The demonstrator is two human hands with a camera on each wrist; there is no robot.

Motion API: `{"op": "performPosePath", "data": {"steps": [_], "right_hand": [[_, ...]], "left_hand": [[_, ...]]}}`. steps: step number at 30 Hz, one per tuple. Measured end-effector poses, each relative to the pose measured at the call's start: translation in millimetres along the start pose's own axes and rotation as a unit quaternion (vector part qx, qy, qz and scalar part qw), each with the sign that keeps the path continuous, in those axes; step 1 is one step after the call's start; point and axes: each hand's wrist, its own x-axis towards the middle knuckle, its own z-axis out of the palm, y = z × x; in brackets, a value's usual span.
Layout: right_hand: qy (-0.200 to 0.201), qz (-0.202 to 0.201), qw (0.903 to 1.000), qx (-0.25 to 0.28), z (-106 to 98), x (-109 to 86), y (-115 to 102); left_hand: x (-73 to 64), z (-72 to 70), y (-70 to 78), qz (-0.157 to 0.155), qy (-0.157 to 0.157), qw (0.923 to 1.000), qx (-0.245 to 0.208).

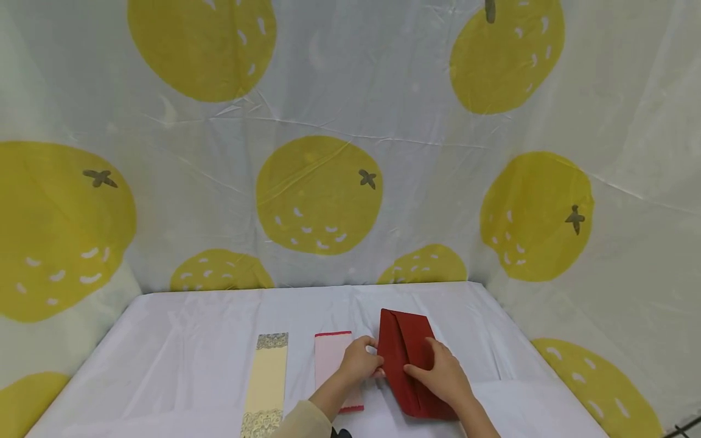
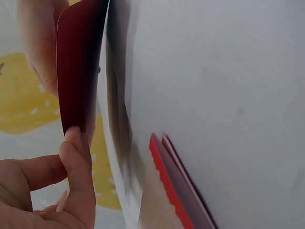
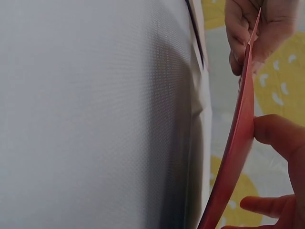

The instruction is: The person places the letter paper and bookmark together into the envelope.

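A red envelope [image 1: 394, 347] with a flap line down its face is held tilted, raised off the white cloth. My left hand [image 1: 358, 362] pinches its left edge; in the left wrist view that thumb and finger meet at the envelope's end [image 2: 78, 95]. On the right side, my right hand [image 1: 445, 374] holds it with the thumb against the flap face. One finger of that hand stands apart from the red surface in the right wrist view, and the lower fingers are partly hidden. Under my left forearm lies a pale pink envelope [image 1: 327, 353] with red edges.
A long cream envelope [image 1: 267, 380] with ornate patterned ends lies left of the pink one. White cloth [image 1: 181, 353] covers the table. Hanging cloth [image 1: 416, 201] printed with yellow fruit walls the back and sides.
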Motion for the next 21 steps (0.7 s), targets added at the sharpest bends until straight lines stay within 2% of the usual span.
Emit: {"op": "performPosePath", "data": {"steps": [6,10,13,18,21], "right_hand": [[-0.009,0.011,0.9998,0.012,-3,0.7,2],[0.007,-0.024,0.9993,0.029,-5,2.2,4],[0.011,-0.056,0.9965,0.061,-7,5.4,5],[-0.02,-0.078,0.9879,0.132,-5,10.8,9],[-0.034,-0.084,0.9834,0.157,-4,11.9,11]], "left_hand": [[0.6,-0.5,-2.9,-0.004,0.001,1.0,-0.004],[1.7,-0.1,-5.0,-0.008,0.003,0.9999,-0.006],[2.0,0.4,-5.6,-0.005,0.007,0.9999,-0.008],[1.1,0.4,-5.1,-0.006,0.012,0.9999,-0.009],[0.2,0.0,-5.2,-0.013,0.011,0.9998,-0.006]]}}
